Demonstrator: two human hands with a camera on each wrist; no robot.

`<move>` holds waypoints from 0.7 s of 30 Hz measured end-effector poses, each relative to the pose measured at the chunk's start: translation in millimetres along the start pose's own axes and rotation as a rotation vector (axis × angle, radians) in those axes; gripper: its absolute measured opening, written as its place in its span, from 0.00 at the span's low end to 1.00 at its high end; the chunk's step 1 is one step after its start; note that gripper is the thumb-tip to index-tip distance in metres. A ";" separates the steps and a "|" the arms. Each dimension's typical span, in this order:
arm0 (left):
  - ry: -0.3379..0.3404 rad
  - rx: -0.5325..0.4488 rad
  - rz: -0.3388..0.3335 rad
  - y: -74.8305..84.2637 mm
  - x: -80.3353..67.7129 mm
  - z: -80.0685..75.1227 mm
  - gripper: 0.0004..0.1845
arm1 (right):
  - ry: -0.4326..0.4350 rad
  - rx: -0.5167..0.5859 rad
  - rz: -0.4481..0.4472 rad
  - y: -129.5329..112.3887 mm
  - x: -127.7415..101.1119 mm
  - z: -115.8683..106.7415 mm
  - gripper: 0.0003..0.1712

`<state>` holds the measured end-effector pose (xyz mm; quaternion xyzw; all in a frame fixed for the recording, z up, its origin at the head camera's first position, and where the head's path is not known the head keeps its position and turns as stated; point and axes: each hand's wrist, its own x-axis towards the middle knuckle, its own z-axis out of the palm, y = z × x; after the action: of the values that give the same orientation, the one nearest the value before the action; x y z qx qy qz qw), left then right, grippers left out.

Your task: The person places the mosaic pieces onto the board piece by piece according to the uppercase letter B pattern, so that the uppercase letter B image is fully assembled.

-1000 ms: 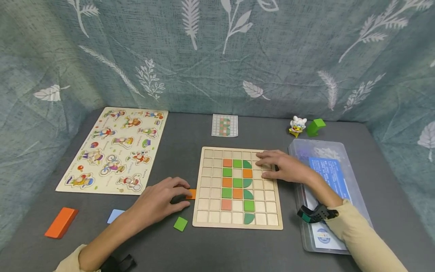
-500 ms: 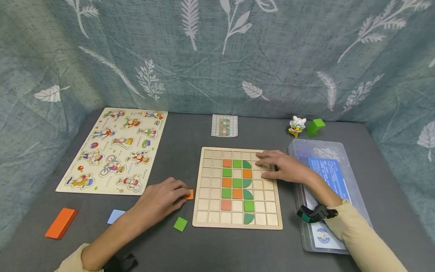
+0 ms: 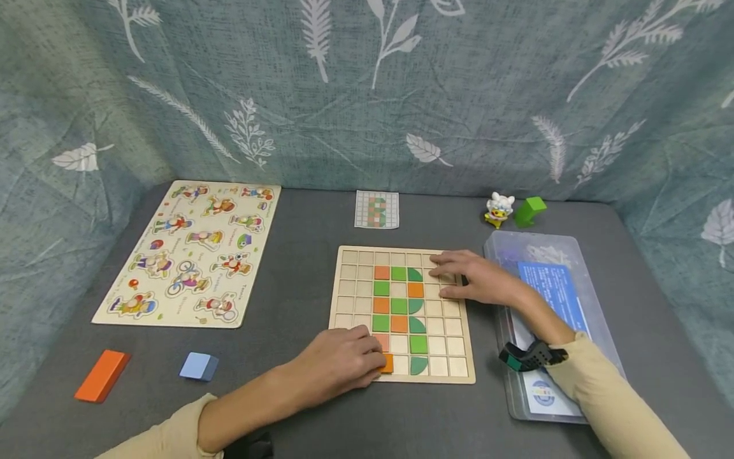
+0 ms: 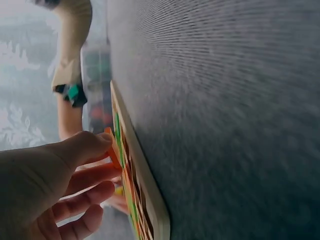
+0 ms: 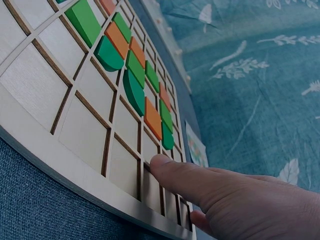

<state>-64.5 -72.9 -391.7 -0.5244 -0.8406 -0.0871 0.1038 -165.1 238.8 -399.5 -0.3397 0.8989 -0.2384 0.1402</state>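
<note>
Between left fingers (image 3: 367,357), orange tile (image 3: 388,363), over board (image 3: 401,379)

- The left hand (image 3: 338,363) covers most of the orange tile (image 3: 388,363), at the grid board's (image 3: 464,376) seven o'clock corner.
- The left wrist view is blurred; the board's colours smear together.
- The pattern card (image 3: 376,209) is too small to read.

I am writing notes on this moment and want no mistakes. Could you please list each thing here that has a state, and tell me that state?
Left hand: pinches the orange tile.
Orange tile: at the grid board's bottom row, tilted, not flat.
Right hand: flat, fingers straight, pressing the board.
Grid board: partly filled.
Plastic box: lid on.
</note>
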 end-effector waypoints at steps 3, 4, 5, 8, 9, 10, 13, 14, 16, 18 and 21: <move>0.019 0.066 0.057 4.6 8.9 5.4 0.03 | 0.000 -0.002 -0.003 0.3 0.7 -0.7 0.23; 0.025 0.080 0.069 5.8 11.3 6.6 0.05 | -0.001 -0.001 -0.003 0.4 0.8 -1.1 0.22; 0.034 0.094 0.079 6.7 13.3 8.4 0.07 | -0.001 0.000 -0.004 0.2 0.8 -1.7 0.22; 0.049 0.139 0.094 9.7 17.5 10.2 0.11 | -0.002 0.001 -0.003 -0.1 0.9 -2.6 0.22; 0.048 0.159 0.096 10.8 18.3 10.0 0.11 | -0.004 0.000 -0.001 -0.2 0.8 -2.7 0.22; 0.045 0.181 0.095 11.8 18.9 10.0 0.11 | -0.006 0.000 -0.001 -0.3 0.9 -2.9 0.22; 0.033 0.244 0.086 14.8 20.1 9.5 0.09 | -0.012 -0.002 0.004 -0.6 0.4 -3.1 0.22; 0.029 0.257 0.081 15.6 20.6 9.3 0.09 | -0.012 -0.003 0.005 -0.6 0.3 -3.1 0.22; 0.009 0.263 0.073 16.6 21.6 9.8 0.08 | -0.010 -0.004 0.007 -0.3 -0.2 -3.0 0.22; -0.022 0.206 0.061 15.6 20.9 9.4 0.07 | -0.007 -0.005 0.007 -0.3 -0.5 -2.7 0.22; -0.083 0.013 0.001 7.9 11.6 4.2 0.04 | -0.010 -0.005 0.008 0.1 -0.4 -2.0 0.22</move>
<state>-62.7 -58.4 -392.4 -0.5272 -0.8446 -0.0598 0.0722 -165.7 239.8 -397.8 -0.3379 0.9000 -0.2341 0.1449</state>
